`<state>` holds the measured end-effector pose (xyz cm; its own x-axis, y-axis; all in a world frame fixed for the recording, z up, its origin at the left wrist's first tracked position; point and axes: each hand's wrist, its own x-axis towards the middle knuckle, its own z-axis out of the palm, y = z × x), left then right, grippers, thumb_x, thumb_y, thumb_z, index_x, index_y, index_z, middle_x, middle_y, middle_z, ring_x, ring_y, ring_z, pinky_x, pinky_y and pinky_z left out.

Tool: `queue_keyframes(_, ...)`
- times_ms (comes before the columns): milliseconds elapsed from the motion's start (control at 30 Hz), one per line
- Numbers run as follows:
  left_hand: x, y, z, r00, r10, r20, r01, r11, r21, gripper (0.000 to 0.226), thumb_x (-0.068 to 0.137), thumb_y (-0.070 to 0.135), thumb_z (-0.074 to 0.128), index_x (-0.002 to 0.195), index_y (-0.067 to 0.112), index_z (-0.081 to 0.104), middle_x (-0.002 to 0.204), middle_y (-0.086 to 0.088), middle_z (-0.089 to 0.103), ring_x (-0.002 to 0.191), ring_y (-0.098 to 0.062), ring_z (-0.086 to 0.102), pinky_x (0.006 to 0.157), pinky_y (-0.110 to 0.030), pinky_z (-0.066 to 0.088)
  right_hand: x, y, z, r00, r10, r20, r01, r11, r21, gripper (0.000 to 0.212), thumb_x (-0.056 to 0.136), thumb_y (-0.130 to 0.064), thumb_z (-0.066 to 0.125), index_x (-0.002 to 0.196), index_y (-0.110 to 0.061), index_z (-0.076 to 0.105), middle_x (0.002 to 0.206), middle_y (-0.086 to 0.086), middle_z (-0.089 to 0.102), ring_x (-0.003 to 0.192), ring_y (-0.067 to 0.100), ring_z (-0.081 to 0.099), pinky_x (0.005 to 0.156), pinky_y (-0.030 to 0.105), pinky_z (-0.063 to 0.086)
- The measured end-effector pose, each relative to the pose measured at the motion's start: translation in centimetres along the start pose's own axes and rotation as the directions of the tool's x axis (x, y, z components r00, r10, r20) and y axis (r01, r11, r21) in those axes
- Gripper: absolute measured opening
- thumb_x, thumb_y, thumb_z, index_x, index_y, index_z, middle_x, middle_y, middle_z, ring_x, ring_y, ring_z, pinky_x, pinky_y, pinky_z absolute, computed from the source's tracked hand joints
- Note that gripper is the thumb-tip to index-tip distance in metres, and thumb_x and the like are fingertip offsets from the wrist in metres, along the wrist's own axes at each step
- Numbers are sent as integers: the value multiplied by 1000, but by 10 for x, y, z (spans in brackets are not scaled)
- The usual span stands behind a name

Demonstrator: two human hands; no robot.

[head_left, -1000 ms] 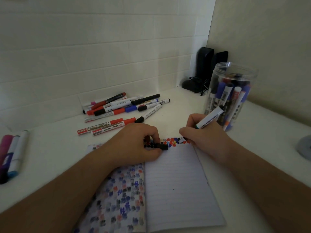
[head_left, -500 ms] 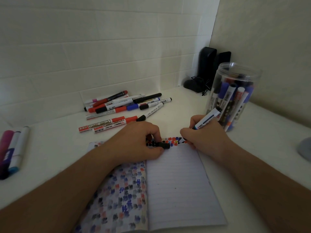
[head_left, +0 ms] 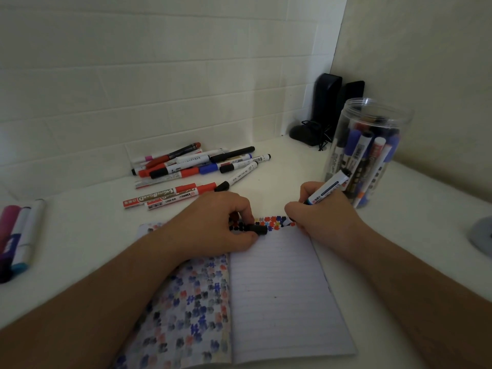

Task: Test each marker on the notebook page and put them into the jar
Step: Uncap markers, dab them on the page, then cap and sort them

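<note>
My right hand is closed around the marker, with its tip down on the top edge of the notebook page, beside the row of colour marks. My left hand presses the notebook flat, and its fingers are curled around the black cap. The jar stands just behind my right hand, already well filled. The risk I see is my wrist: if I lift the marker quickly toward the jar, I can knock it over. Also the cap may roll away if my left fingers loosen, and the untested markers lie well apart on the table.
</note>
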<state>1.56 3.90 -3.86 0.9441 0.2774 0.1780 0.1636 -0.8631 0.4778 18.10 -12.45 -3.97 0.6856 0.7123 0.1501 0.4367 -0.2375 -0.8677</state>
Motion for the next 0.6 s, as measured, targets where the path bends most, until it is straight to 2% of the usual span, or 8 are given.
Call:
queue_keyframes(67,0,-1,0,1000,4,0,-4,1000,-5,20,78,48,76,92,35,70,95,18,68,88,0,63,77,-26,57,0,0,1,1000,-16,9,16,1000,-21,29,79,-7,72,65,-9,47,60,19,60,47,14,53,48,20,47)
queue_keyframes(133,1,-1,1,1000,8,2,-8,1000,-2,20,78,48,76,92,35,70,95,18,68,87,-1,63,77,-28,58,0,0,2,1000,-26,14,27,998,-50,30,78,-9,74,65,-10,47,60,19,58,47,14,52,47,21,46)
queue_keyframes(333,1,-4,2,1000,20,2,-20,1000,3,21,78,50,75,92,35,70,94,18,68,87,-1,63,77,-30,58,4,3,3,999,-44,0,44,994,-99,35,79,-9,70,66,-14,38,60,4,40,53,12,38,46,16,34)
queue_keyframes(467,2,-3,1,1000,24,3,-24,1000,3,19,80,48,76,92,34,70,94,18,68,87,0,63,77,-29,57,2,3,1,999,-28,-19,28,1000,-4,29,79,-6,70,66,-10,45,59,14,53,51,13,49,49,21,44)
queue_keyframes(533,1,-3,1,1000,22,3,-22,1000,1,19,80,47,76,93,34,70,94,18,68,87,0,63,78,-28,57,0,2,1,1000,-21,-11,21,1000,18,25,80,-5,71,68,-5,49,64,25,58,48,14,51,46,20,45)
queue_keyframes(600,1,-3,1,1000,25,3,-25,1000,-3,19,80,47,76,92,34,70,94,17,69,88,0,63,78,-29,58,0,1,2,1000,-30,-1,30,999,-10,26,80,-7,72,68,-4,49,68,27,59,48,14,51,46,20,44)
